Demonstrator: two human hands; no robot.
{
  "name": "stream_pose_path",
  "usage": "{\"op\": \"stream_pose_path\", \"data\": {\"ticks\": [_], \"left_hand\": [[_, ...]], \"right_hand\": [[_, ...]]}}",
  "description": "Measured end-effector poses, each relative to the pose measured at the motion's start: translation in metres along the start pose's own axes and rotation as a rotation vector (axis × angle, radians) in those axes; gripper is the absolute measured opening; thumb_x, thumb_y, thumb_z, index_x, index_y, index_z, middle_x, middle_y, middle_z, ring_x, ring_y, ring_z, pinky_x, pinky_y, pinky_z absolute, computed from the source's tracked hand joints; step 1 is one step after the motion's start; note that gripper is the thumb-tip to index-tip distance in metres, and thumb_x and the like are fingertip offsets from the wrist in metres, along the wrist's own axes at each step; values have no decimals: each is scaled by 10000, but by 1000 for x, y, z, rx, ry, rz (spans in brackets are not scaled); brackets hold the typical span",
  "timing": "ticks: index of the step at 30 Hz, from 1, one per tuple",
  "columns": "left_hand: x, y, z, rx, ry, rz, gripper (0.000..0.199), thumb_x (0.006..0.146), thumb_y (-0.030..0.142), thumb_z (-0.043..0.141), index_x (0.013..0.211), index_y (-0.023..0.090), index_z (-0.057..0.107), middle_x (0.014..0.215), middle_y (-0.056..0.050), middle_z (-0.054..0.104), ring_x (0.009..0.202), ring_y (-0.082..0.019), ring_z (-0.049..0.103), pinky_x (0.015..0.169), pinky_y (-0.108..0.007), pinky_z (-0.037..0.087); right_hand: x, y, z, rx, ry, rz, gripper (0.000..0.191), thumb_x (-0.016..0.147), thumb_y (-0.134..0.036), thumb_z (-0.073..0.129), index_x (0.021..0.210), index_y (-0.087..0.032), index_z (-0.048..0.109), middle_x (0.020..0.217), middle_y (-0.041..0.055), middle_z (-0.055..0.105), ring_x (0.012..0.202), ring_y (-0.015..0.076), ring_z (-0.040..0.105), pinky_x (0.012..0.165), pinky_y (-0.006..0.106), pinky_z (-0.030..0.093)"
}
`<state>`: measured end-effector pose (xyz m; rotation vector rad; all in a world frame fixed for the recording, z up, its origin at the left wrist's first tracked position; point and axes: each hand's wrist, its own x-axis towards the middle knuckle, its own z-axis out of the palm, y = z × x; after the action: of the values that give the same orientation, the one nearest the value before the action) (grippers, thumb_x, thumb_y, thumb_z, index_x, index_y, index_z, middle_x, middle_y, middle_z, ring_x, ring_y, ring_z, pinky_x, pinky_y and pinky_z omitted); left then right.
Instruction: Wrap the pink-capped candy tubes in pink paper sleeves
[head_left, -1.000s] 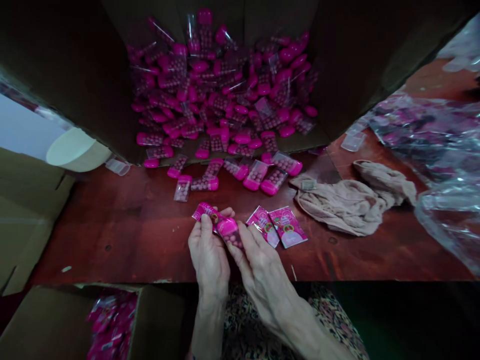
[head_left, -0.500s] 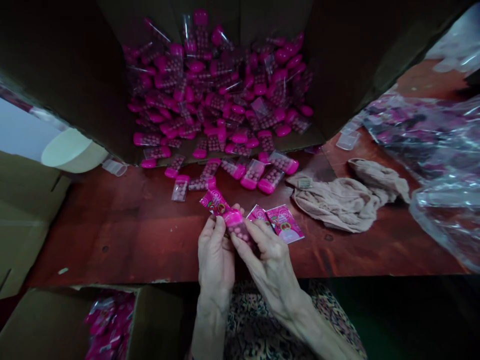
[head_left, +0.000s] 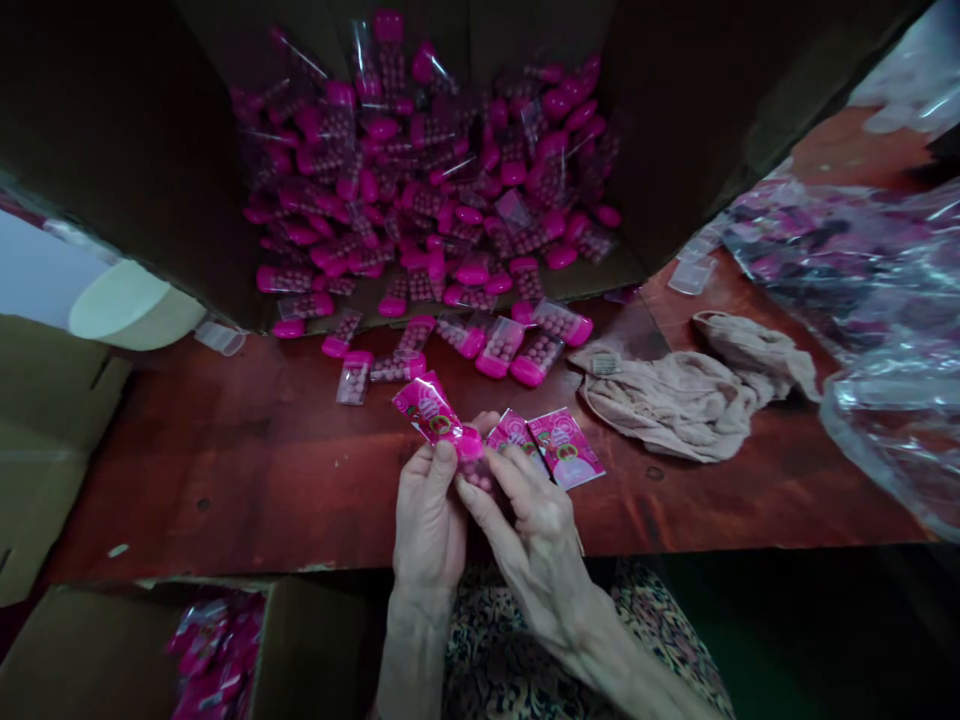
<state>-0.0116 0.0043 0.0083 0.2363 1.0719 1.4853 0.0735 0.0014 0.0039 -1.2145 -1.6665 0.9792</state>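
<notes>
Above the table's front edge, my left hand (head_left: 429, 515) is closed, its thumb pressing a pink printed packet (head_left: 427, 405) where it meets a candy container. The small clear candy container (head_left: 477, 472) has a pink cap and pink balls inside. My right hand (head_left: 536, 525) grips its lower body between thumb and fingers. The cap lies against the packet's near end; whether it is inside cannot be made out. Two flat printed packets (head_left: 566, 448) lie just beyond my right fingers. Several similar containers (head_left: 501, 346) lie loose on the red-brown table (head_left: 285, 470).
A large cardboard box (head_left: 690, 130) opens toward me, heaped with pink-capped containers. At right are a crumpled beige cloth (head_left: 682, 400) and a clear plastic bag (head_left: 885, 400). A white bowl (head_left: 127, 305) stands left. Below, a carton (head_left: 300, 640) holds pink packets.
The pink packet now stretches out flatter and shows more of its printed face. The container sits lower and more covered by my right fingers. The view has shifted slightly.
</notes>
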Motion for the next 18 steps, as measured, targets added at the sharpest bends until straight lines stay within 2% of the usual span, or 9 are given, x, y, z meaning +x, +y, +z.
{"op": "stream_pose_path", "data": {"ticks": [2,4,8,9,11,13,15,18], "left_hand": [[-2,-1,1,-4,-83,-27,218,719,349,694,792,145,720,936,-126,726,989,-267,636,840,-374,500],[-5,0,1,-5,-134,-40,193,731,339,686,776,154,722,958,-127,721,983,-262,636,824,-367,505],[-8,4,-4,18,-97,-55,211,713,345,704,783,146,711,885,-122,729,848,-239,673,726,-338,532],[-9,4,-5,29,-85,-58,219,712,352,705,782,144,707,833,-115,731,790,-230,682,691,-329,536],[-10,4,-10,68,-93,-60,228,726,365,693,773,143,699,730,-97,724,679,-210,684,627,-312,535],[-11,3,-14,130,-138,-61,228,750,369,671,781,144,693,659,-81,709,597,-188,673,570,-286,522],[-12,1,-17,213,-179,-61,214,776,353,648,812,146,688,631,-66,700,549,-163,658,526,-251,499],[-15,-2,-18,324,-202,-75,198,813,329,609,839,143,674,626,-48,696,510,-124,634,492,-207,464]], "right_hand": [[-3,0,2,-46,65,-46,167,876,-160,488,983,-130,613,812,58,573,737,178,564,664,296,495],[-2,-3,-3,-71,57,-64,173,884,-164,473,967,-120,619,812,72,577,728,183,572,640,296,497],[9,-15,-33,-78,-206,-58,182,894,-180,483,903,-180,665,784,41,612,668,154,586,607,265,484],[12,-18,-41,-63,-182,-55,168,890,-189,503,926,-191,667,810,37,626,700,152,595,632,260,483],[19,-19,-50,-48,-26,-21,157,883,-203,525,946,-188,669,809,31,634,720,148,591,651,258,470],[24,-17,-51,16,76,36,141,866,-229,556,922,-179,675,790,28,632,717,149,582,634,259,455],[28,-12,-45,133,26,95,129,848,-254,579,832,-176,681,745,17,619,687,143,568,607,256,439],[29,-3,-36,270,-75,161,215,852,-275,566,676,-168,626,668,-6,561,623,122,521,577,244,409]]}}
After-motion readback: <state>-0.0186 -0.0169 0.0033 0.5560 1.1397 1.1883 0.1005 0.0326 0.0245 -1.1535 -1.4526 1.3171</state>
